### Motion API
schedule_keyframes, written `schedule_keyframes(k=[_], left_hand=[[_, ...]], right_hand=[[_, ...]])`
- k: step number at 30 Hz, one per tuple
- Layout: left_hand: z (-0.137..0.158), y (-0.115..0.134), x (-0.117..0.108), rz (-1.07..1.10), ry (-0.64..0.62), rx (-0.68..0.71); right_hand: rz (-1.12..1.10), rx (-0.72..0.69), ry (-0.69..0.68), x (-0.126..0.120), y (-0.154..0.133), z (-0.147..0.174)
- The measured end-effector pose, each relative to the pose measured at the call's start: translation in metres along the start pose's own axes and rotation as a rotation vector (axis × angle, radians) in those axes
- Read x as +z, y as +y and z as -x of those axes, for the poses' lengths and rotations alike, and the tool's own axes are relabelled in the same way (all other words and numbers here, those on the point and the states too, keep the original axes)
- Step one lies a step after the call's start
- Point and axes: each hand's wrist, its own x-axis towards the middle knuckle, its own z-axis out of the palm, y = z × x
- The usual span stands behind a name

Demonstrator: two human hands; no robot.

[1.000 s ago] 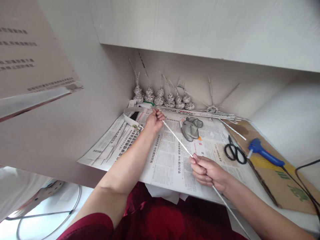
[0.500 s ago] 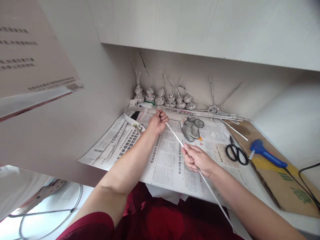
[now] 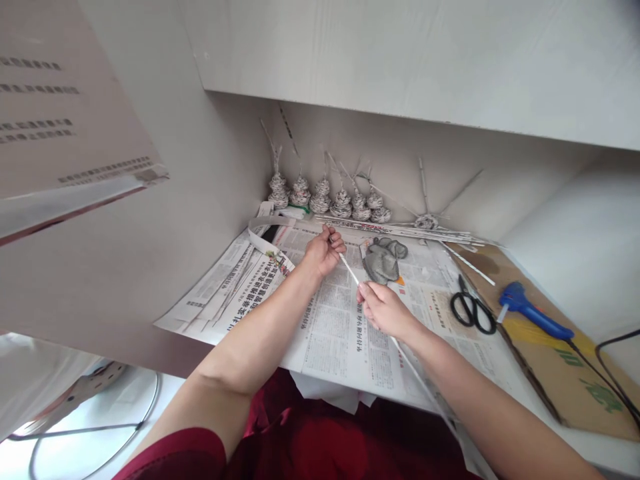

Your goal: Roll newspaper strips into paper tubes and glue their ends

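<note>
Right hand (image 3: 383, 310) nearer left hand (image 3: 325, 251) than second ago; both grips closed around thin white strand (image 3: 350, 269).

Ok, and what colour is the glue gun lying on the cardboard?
The glue gun is blue, seen best in the head view.

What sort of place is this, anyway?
Probably a small craft corner. A row of coiled figures stands along the back, scissors lie on the newspaper spread over the worktop, and what looks like a blue glue gun rests on cardboard.
</note>
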Motion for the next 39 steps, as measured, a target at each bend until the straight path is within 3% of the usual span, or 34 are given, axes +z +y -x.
schedule_keyframes(k=[4, 6, 8, 10, 13, 15, 17, 20, 23, 27, 31, 33, 35, 39], left_hand=[[0.003, 0.001, 0.003, 0.025, -0.037, -0.033], [0.004, 0.001, 0.004, 0.019, -0.043, -0.048], [0.004, -0.001, 0.004, 0.002, -0.037, -0.051], [0.004, -0.004, 0.003, -0.024, -0.036, -0.042], [0.005, -0.009, 0.001, -0.061, -0.046, -0.058], [0.006, -0.011, 0.001, -0.06, -0.054, -0.073], [0.008, -0.012, 0.002, -0.038, -0.068, -0.079], [0.01, -0.012, 0.005, -0.011, -0.093, -0.093], [0.011, -0.013, 0.005, -0.034, -0.121, -0.121], [0.01, -0.013, 0.002, -0.204, -0.048, -0.114], [0.006, -0.01, -0.003, -0.388, 0.05, -0.11], [0.004, -0.008, -0.004, -0.38, 0.031, -0.113], [0.004, -0.007, -0.004, -0.352, 0.012, -0.118], [0.007, -0.009, -0.003, -0.31, -0.035, -0.142]], right_hand=[[-0.488, 0.162, -0.286, 0.002, 0.004, 0.006], [-0.557, 0.177, -0.338, 0.004, 0.008, 0.01], [-0.455, 0.18, -0.3, 0.004, 0.011, 0.009], [-0.203, 0.138, -0.177, 0.004, 0.011, 0.004], [0.191, -0.059, 0.065, 0.003, 0.007, -0.01], [0.234, -0.117, 0.119, 0.004, 0.004, -0.018], [0.033, -0.042, 0.029, 0.005, 0.002, -0.021], [-0.407, 0.088, -0.233, 0.005, 0.002, -0.017], [-0.557, 0.126, -0.341, 0.004, 0.007, -0.013], [-0.24, 0.076, -0.099, 0.002, 0.011, -0.018], [0.359, -0.166, 0.195, -0.003, 0.005, -0.028], [0.5, -0.276, 0.276, -0.004, 0.001, -0.03], [0.391, -0.237, 0.226, -0.005, -0.003, -0.029], [-0.285, 0.041, -0.185, -0.008, -0.006, -0.022]])
